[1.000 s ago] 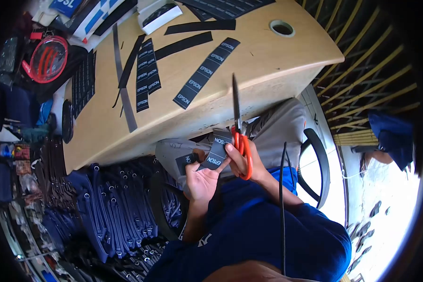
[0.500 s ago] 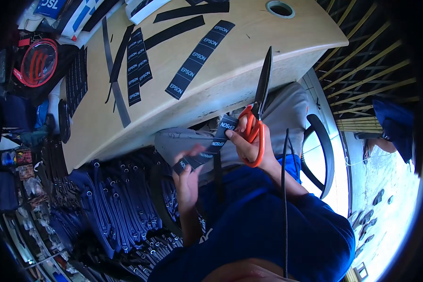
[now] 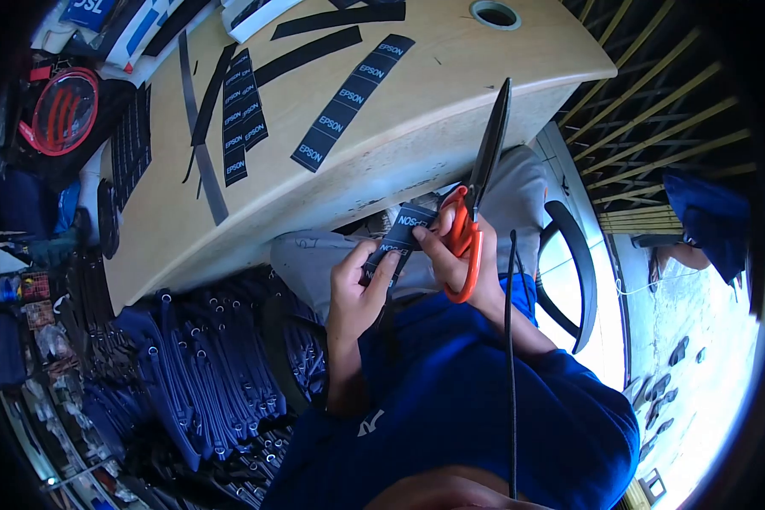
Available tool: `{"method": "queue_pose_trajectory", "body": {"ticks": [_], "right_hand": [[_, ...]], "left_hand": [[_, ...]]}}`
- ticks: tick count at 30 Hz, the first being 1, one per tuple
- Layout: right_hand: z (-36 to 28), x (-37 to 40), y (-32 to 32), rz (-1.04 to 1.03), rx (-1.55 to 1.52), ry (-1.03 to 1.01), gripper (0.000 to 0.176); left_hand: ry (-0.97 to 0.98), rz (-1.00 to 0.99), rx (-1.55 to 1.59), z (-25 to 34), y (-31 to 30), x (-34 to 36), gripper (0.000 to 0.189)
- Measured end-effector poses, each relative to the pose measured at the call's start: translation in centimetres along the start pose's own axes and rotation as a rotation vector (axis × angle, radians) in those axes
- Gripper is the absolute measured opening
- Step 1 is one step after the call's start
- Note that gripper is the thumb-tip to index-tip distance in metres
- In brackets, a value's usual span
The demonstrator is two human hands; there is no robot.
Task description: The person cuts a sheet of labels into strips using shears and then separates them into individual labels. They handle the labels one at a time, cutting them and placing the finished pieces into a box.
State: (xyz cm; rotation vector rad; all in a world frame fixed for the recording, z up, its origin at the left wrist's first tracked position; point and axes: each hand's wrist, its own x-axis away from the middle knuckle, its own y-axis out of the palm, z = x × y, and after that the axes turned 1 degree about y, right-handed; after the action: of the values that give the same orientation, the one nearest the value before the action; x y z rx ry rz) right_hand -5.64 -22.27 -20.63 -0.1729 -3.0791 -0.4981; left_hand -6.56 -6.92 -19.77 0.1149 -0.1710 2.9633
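Observation:
Between my two hands is a dark strip point(image 3: 397, 241) with repeated EPSON lettering, held over my lap. My left hand point(image 3: 359, 285) pinches its lower end between thumb and fingers. Thumb and fingers of my right hand point(image 3: 459, 262) grip the upper end, and the same hand carries scissors point(image 3: 487, 161) with orange handles, blades pointing up and away. Above the hands, another EPSON strip point(image 3: 353, 102) lies flat on the wooden table point(image 3: 433, 85). More labelled strips point(image 3: 243, 115) lie farther left, overlapping one another.
Plain black strips point(image 3: 310, 55) and a round hole point(image 3: 495, 14) are at the table's far side. Bundles of dark blue straps point(image 3: 204, 365) hang at the lower left. A black curved chair arm point(image 3: 582, 280) stands to the right, near a folding lattice gate point(image 3: 654, 110).
My left hand has moved up and right along the strip, closer to my right hand. The strip looks straighter now. The scissors have tilted slightly to the right.

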Motion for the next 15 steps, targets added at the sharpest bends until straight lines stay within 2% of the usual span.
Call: {"method": "queue_pose_trajectory", "body": {"ticks": [6,9,12,14,15], "right_hand": [[-0.2,-0.1,-0.2,-0.017,0.119,-0.062,0.027],[-0.6,-0.2,0.0,-0.024,0.072,-0.015,0.026],[-0.9,-0.3,0.1,-0.028,0.067,0.001,0.026],[-0.7,-0.2,0.1,-0.037,0.083,-0.018,0.026],[-0.1,-0.2,0.2,-0.034,0.094,-0.074,0.025]], "left_hand": [[0.018,0.081,-0.071,0.8,-0.4,-0.4,0.012],[0.102,0.102,-0.150,0.9,-0.6,-0.6,0.012],[0.116,0.085,-0.156,1.3,-1.1,-0.8,0.011],[0.083,-0.036,-0.224,1.0,-1.8,-0.9,0.012],[0.084,-0.037,-0.221,0.8,-1.6,-1.0,0.012]]}}
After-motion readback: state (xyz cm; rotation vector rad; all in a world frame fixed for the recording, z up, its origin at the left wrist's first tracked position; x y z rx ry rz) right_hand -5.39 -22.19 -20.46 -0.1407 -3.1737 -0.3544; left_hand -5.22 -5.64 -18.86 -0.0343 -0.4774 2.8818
